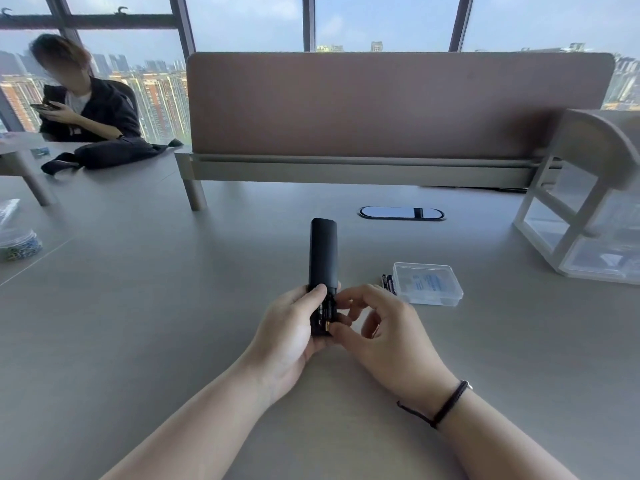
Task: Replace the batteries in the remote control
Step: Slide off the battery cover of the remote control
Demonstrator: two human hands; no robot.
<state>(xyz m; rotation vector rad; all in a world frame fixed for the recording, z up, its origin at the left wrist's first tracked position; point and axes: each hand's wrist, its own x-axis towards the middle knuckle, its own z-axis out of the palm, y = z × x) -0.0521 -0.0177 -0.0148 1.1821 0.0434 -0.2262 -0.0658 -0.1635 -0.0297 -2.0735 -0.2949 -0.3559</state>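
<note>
A long black remote control (322, 258) points away from me above the grey table (173, 306), back side up. My left hand (289, 336) grips its near end, thumb on top. The battery bay at that end lies uncovered, and a dark battery (327, 311) with a gold tip sits in it. My right hand (384, 332) pinches that battery between thumb and forefinger at its gold end. Loose black batteries (388, 282) lie on the table to the right, against a clear plastic box (428, 284). I see no battery cover.
A desk divider screen (381, 105) stands across the back. A white shelf over clear drawers (588, 220) is at the right. An oval cable port (401, 213) lies beyond the remote. A jar of clips (19, 244) sits far left. A seated person (83, 102) holds a phone.
</note>
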